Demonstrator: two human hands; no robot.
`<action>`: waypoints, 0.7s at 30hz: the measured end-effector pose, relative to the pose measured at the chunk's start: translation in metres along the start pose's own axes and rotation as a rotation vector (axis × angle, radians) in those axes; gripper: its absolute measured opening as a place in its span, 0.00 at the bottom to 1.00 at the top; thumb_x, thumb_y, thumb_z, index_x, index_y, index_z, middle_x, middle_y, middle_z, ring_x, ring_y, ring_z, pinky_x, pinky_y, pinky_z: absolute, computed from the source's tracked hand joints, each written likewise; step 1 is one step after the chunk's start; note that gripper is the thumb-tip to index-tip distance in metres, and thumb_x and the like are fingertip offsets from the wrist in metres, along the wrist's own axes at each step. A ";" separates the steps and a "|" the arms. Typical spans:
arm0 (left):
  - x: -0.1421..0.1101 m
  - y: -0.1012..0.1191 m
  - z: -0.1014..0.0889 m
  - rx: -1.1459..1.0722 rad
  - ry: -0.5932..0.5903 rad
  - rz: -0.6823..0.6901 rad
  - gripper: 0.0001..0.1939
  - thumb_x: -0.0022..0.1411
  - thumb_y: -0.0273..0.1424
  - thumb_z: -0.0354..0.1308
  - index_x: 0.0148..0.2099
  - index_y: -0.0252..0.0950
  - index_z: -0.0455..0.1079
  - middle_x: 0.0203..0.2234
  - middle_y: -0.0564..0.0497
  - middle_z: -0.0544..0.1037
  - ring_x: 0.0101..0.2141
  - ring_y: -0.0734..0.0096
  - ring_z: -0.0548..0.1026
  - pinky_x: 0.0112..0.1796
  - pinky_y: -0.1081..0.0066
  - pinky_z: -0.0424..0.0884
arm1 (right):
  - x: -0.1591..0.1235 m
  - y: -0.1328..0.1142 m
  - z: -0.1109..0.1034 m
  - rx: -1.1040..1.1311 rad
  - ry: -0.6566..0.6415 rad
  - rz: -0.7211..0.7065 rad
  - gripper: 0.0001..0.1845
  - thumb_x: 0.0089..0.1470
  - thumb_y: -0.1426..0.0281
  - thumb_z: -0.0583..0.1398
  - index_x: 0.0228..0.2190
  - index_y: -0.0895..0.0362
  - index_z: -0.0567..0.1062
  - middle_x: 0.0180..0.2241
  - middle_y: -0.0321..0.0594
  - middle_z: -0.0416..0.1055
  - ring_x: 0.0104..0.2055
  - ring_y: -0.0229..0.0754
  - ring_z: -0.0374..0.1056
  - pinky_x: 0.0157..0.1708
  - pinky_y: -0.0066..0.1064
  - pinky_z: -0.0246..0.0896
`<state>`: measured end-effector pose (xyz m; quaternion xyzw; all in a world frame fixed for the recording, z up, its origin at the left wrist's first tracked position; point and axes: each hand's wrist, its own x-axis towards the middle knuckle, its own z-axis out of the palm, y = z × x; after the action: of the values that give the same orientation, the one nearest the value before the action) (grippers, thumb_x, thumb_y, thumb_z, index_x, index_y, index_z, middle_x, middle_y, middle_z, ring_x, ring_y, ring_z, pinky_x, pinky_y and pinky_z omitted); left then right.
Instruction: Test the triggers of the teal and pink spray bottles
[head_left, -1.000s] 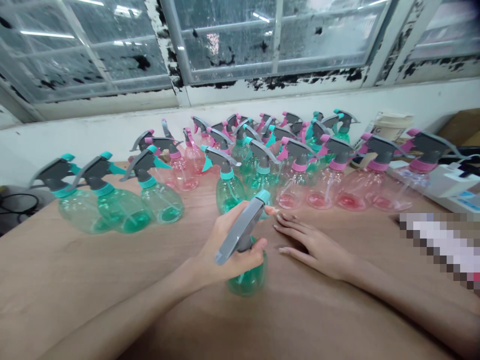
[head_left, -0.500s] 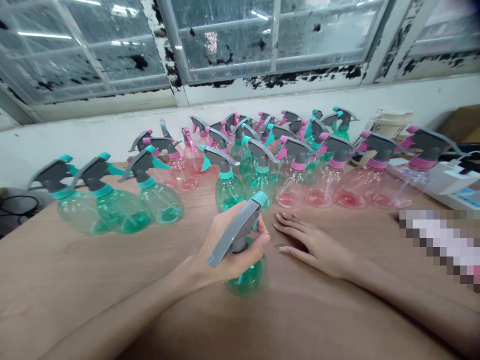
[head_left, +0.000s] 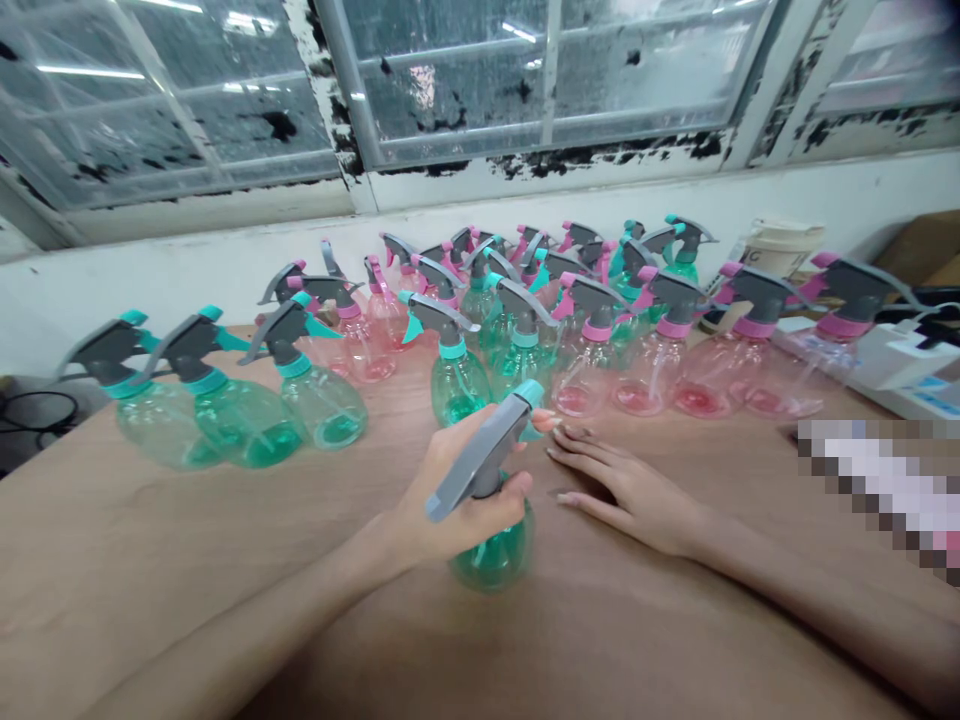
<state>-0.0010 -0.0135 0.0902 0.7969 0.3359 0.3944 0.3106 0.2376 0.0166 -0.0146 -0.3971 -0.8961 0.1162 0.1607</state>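
Observation:
My left hand (head_left: pixel 450 495) is wrapped round the neck of a green spray bottle (head_left: pixel 491 555) that stands on the brown table (head_left: pixel 225 560). Its grey trigger head (head_left: pixel 480 455) with a teal nozzle points away from me, and my index finger reaches forward over the trigger. My right hand (head_left: pixel 626 485) lies flat on the table just right of the bottle, fingers stretched out and holding nothing.
Several green spray bottles (head_left: pixel 240 410) and pink spray bottles (head_left: pixel 660 350) stand in rows across the far side of the table, below a grimy window. A paper cup (head_left: pixel 780 250) and a white box (head_left: pixel 900 365) sit at the far right. A blurred patch covers the right edge.
My left index finger squeezed the trigger in and has stretched forward again; the spray head tipped down and came back up. My right hand has stayed flat.

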 end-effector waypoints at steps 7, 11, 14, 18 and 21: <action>-0.001 0.004 0.000 -0.041 0.008 -0.025 0.22 0.57 0.25 0.53 0.54 0.43 0.69 0.48 0.50 0.76 0.43 0.64 0.76 0.37 0.70 0.75 | 0.000 -0.001 -0.001 0.004 -0.005 0.002 0.32 0.63 0.52 0.50 0.62 0.56 0.61 0.66 0.41 0.52 0.68 0.49 0.45 0.65 0.49 0.46; -0.001 0.001 -0.001 -0.044 -0.008 -0.042 0.22 0.58 0.26 0.54 0.55 0.42 0.68 0.49 0.48 0.75 0.34 0.70 0.76 0.32 0.72 0.74 | 0.000 -0.001 0.000 0.005 -0.001 0.003 0.32 0.62 0.52 0.50 0.62 0.56 0.61 0.65 0.41 0.53 0.68 0.49 0.46 0.65 0.48 0.46; -0.002 -0.001 -0.001 -0.023 -0.016 -0.032 0.21 0.58 0.26 0.53 0.54 0.41 0.67 0.45 0.48 0.75 0.31 0.72 0.75 0.31 0.72 0.73 | 0.000 -0.001 0.000 0.015 0.012 0.006 0.32 0.62 0.52 0.51 0.61 0.55 0.62 0.65 0.42 0.54 0.68 0.50 0.47 0.65 0.48 0.47; -0.004 -0.006 0.000 0.051 -0.011 -0.006 0.18 0.58 0.27 0.53 0.52 0.40 0.65 0.35 0.52 0.75 0.27 0.73 0.73 0.29 0.73 0.72 | -0.001 -0.001 0.000 0.023 0.012 0.009 0.31 0.62 0.52 0.51 0.61 0.55 0.62 0.65 0.41 0.54 0.68 0.50 0.47 0.65 0.49 0.47; -0.004 -0.008 0.001 0.069 0.011 0.026 0.13 0.59 0.29 0.55 0.48 0.40 0.65 0.36 0.51 0.74 0.27 0.73 0.73 0.28 0.73 0.71 | 0.000 0.000 0.001 0.020 0.015 0.004 0.32 0.62 0.52 0.51 0.62 0.54 0.61 0.65 0.41 0.54 0.68 0.50 0.46 0.65 0.49 0.47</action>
<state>-0.0048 -0.0121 0.0820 0.8093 0.3407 0.3909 0.2760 0.2373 0.0161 -0.0155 -0.3979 -0.8930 0.1225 0.1709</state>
